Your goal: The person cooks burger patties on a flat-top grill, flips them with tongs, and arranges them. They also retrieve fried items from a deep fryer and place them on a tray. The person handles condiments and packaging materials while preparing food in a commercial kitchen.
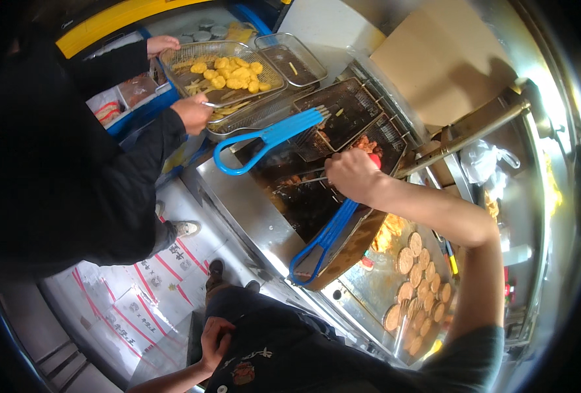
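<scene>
My right hand (353, 176) is closed round the red handle of metal tongs (310, 175), whose tips reach over the dark oil of a deep fryer (300, 211) and are at a piece of fried food (290, 181). Behind the hand, more reddish-brown fried pieces (366, 144) lie in a wire fryer basket (397, 142). A basket with a light blue handle (270, 140) and another with a darker blue handle (322, 245) stand at the fryer. My left hand (216, 341) hangs low by my dark apron, its fingers curled; whether it holds something is not visible.
At the left, a person in black (74, 186) holds a wire tray (273, 81) of yellow nuggets and fries. A smaller tray (320, 73) sits beside it. Right of the fryer, a griddle (364, 280) bears many round patties (405, 260) and a fork-like utensil. Cardboard (438, 64) stands behind the fryer.
</scene>
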`<state>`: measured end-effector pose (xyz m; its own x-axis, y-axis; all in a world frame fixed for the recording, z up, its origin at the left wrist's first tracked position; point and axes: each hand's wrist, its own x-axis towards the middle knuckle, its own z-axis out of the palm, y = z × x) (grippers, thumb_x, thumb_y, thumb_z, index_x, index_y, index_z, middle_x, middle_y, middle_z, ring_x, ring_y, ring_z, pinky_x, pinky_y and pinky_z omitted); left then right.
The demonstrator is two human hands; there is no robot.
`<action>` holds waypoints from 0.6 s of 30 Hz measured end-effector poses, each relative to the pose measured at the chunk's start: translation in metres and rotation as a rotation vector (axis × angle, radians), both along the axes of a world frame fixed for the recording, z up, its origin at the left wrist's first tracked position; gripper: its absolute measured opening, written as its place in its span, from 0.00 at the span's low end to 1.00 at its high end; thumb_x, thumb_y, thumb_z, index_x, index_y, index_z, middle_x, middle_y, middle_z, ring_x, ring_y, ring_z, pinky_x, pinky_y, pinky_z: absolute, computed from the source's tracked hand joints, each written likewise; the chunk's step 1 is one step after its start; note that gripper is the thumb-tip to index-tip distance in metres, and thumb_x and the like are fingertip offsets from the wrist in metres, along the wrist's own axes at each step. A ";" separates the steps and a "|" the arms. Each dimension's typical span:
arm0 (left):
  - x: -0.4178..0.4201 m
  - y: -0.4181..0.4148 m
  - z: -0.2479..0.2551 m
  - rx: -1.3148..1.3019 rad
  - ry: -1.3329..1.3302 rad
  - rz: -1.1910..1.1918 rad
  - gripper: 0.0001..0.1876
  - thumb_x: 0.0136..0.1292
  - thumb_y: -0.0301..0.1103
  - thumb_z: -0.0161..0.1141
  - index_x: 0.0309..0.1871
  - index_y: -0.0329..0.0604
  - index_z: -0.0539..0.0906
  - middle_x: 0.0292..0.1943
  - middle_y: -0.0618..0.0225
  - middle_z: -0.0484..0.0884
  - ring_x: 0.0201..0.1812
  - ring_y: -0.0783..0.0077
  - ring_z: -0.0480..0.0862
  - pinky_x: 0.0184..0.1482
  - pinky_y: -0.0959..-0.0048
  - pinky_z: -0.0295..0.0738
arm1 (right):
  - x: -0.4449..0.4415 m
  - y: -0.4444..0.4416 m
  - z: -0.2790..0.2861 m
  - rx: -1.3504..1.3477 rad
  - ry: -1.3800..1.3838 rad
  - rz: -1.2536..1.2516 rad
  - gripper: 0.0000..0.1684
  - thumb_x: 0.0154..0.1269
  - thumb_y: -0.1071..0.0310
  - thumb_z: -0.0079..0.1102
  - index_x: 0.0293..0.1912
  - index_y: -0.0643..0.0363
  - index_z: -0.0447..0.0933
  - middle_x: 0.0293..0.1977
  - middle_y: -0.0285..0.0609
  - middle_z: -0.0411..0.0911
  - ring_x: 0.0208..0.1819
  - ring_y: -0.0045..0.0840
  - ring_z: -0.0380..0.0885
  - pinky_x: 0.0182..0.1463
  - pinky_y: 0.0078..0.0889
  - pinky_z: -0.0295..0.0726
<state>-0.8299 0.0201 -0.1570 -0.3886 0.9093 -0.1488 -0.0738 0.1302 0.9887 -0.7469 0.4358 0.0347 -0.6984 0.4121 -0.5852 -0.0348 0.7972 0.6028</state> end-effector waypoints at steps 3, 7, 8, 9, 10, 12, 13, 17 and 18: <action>-0.001 0.001 -0.006 0.014 0.010 -0.023 0.10 0.51 0.21 0.49 0.36 0.36 0.77 0.34 0.63 0.70 0.30 0.72 0.72 0.35 0.77 0.66 | 0.021 -0.005 0.033 0.020 0.052 -0.080 0.15 0.63 0.70 0.50 0.48 0.61 0.75 0.31 0.42 0.81 0.36 0.30 0.81 0.37 0.33 0.77; -0.004 0.007 -0.001 -0.007 0.047 -0.056 0.10 0.51 0.22 0.50 0.37 0.36 0.77 0.34 0.63 0.70 0.32 0.71 0.72 0.36 0.76 0.66 | 0.045 -0.005 0.071 0.043 0.179 -0.181 0.14 0.60 0.71 0.51 0.47 0.57 0.77 0.29 0.41 0.80 0.34 0.32 0.81 0.36 0.34 0.77; -0.005 0.007 -0.004 0.007 0.058 -0.073 0.10 0.51 0.23 0.50 0.37 0.36 0.77 0.34 0.62 0.71 0.33 0.71 0.73 0.37 0.76 0.67 | 0.050 -0.004 0.082 0.050 0.184 -0.184 0.14 0.60 0.70 0.52 0.47 0.56 0.77 0.29 0.40 0.80 0.34 0.31 0.81 0.36 0.34 0.78; -0.006 0.009 -0.002 0.011 0.062 -0.079 0.10 0.51 0.23 0.50 0.37 0.36 0.77 0.35 0.62 0.71 0.33 0.71 0.73 0.38 0.76 0.67 | 0.058 -0.002 0.091 0.058 0.188 -0.189 0.14 0.60 0.70 0.52 0.46 0.55 0.77 0.29 0.40 0.80 0.33 0.31 0.81 0.35 0.34 0.78; -0.006 0.011 0.002 0.014 0.065 -0.084 0.10 0.51 0.23 0.50 0.37 0.36 0.78 0.35 0.62 0.72 0.33 0.70 0.73 0.38 0.76 0.67 | 0.062 -0.002 0.101 0.076 0.240 -0.153 0.13 0.60 0.69 0.53 0.45 0.52 0.78 0.29 0.37 0.80 0.32 0.31 0.81 0.36 0.35 0.79; -0.007 0.014 0.002 0.024 0.073 -0.084 0.10 0.51 0.23 0.50 0.37 0.36 0.77 0.35 0.61 0.72 0.34 0.69 0.74 0.39 0.76 0.67 | 0.064 -0.003 0.128 0.047 0.275 -0.313 0.09 0.61 0.69 0.55 0.41 0.54 0.81 0.33 0.42 0.81 0.36 0.30 0.81 0.41 0.34 0.79; -0.007 0.013 -0.003 0.033 0.075 -0.089 0.10 0.51 0.22 0.50 0.37 0.36 0.77 0.35 0.61 0.73 0.34 0.69 0.74 0.39 0.76 0.68 | 0.069 0.000 0.141 -0.002 0.362 -0.377 0.10 0.61 0.69 0.57 0.42 0.52 0.82 0.31 0.40 0.82 0.35 0.29 0.82 0.41 0.35 0.80; -0.007 0.012 -0.010 0.043 0.102 -0.103 0.10 0.52 0.22 0.49 0.37 0.36 0.77 0.35 0.61 0.73 0.36 0.67 0.75 0.40 0.75 0.68 | 0.083 0.007 0.181 -0.018 0.535 -0.274 0.15 0.54 0.67 0.67 0.44 0.51 0.82 0.31 0.38 0.83 0.33 0.31 0.82 0.39 0.34 0.80; -0.008 0.012 -0.011 0.046 0.110 -0.112 0.10 0.52 0.22 0.49 0.37 0.36 0.77 0.35 0.61 0.73 0.36 0.67 0.75 0.40 0.75 0.68 | 0.090 0.014 0.184 0.000 0.582 -0.238 0.14 0.52 0.68 0.67 0.42 0.52 0.82 0.29 0.38 0.81 0.32 0.31 0.81 0.37 0.35 0.79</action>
<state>-0.8376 0.0323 -0.1678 -0.2962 0.9527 -0.0680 0.0478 0.0859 0.9952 -0.6567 0.4496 0.2192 -0.7916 0.5957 -0.1361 0.4778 0.7424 0.4697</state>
